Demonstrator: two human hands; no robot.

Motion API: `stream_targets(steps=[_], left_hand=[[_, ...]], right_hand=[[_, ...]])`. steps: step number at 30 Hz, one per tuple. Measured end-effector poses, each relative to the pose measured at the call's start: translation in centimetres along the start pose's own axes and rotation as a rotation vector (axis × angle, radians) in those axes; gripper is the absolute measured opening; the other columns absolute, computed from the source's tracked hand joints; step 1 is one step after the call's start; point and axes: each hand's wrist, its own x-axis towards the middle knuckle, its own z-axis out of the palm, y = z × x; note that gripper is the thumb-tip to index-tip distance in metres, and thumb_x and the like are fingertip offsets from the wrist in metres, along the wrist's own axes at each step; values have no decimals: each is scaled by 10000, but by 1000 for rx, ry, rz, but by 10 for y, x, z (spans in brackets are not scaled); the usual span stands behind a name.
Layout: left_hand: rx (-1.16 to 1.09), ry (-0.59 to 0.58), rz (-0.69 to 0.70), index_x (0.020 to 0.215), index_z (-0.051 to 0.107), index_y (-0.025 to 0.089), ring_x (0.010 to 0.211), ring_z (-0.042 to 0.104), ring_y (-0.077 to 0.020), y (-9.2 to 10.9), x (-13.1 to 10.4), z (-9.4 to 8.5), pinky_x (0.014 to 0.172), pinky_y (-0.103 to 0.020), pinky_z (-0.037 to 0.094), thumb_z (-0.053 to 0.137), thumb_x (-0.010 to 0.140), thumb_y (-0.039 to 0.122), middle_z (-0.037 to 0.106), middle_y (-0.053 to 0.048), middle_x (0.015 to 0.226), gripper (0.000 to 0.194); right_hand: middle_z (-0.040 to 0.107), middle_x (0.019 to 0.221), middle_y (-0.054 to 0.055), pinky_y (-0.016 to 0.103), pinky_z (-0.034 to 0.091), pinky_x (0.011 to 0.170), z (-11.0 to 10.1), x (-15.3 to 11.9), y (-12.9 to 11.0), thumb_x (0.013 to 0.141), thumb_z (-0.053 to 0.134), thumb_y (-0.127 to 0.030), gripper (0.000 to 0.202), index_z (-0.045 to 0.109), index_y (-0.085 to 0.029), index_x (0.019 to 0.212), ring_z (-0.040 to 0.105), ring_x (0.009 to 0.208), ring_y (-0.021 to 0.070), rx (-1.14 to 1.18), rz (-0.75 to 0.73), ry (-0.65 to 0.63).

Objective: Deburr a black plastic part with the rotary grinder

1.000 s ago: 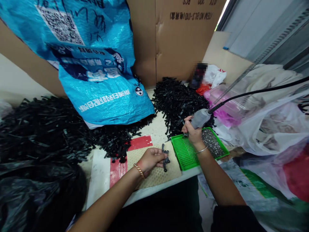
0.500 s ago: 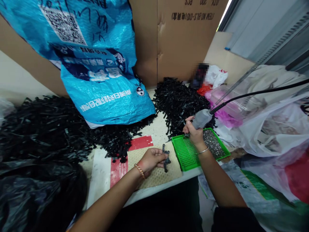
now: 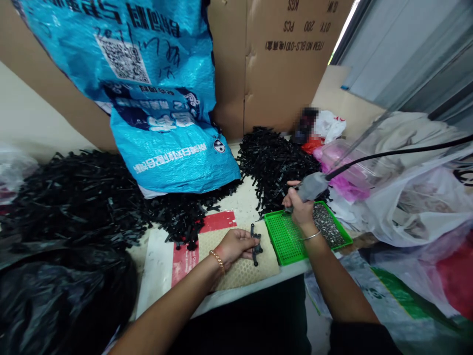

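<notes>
My left hand [image 3: 233, 245] rests on a tan honeycomb mat [image 3: 240, 268] and pinches a small black plastic part [image 3: 254, 244] at its fingertips. My right hand [image 3: 300, 209] grips a grey power screwdriver [image 3: 312, 186] with a black cable, its tip down at the far corner of a green perforated tray [image 3: 286, 235]. The right side of that tray holds a heap of small screws [image 3: 325, 224].
Large piles of black plastic parts [image 3: 74, 197] lie at left, and another black pile [image 3: 275, 160] at centre back. A blue woven sack [image 3: 166, 98] leans on cardboard boxes [image 3: 281, 59]. Plastic bags [image 3: 414, 197] crowd the right. A black bag [image 3: 62, 296] sits at lower left.
The view has tilted slightly, so everything sits a little lower in frame. Both hands keep their grips and positions; the screwdriver stays at the tray's far corner.
</notes>
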Motion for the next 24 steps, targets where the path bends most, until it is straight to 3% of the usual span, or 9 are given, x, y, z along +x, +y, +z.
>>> stream_targets(steps=[3,8,14,24], left_hand=[[-3,0,10,663,624,97,586,641,-138,0,0,0,574,-280,559,894,546,361,691,-72,678,395],[-2,8,6,682,647,87,584,637,-135,1,-1,0,567,-275,548,884,576,321,695,-81,697,350],[3,15,21,635,622,96,560,613,-117,4,-5,2,545,-257,542,875,593,308,676,-60,666,333],[1,8,34,637,613,95,544,608,-108,4,-6,3,522,-239,538,888,564,347,665,-56,650,381]], right_hand=[[401,439,-122,228,427,467,8,-3,-27,813,640,-380,264,580,-226,1019,373,381,86,161,-23,47],[366,417,-119,229,405,459,39,-37,-53,828,611,-397,197,564,-237,932,346,375,91,349,93,-62],[388,422,-117,236,396,461,64,-67,-43,816,635,-380,183,551,-234,887,357,374,85,346,159,-123],[359,428,-120,249,374,462,61,-69,-38,820,631,-418,207,527,-250,882,349,373,90,291,163,-98]])
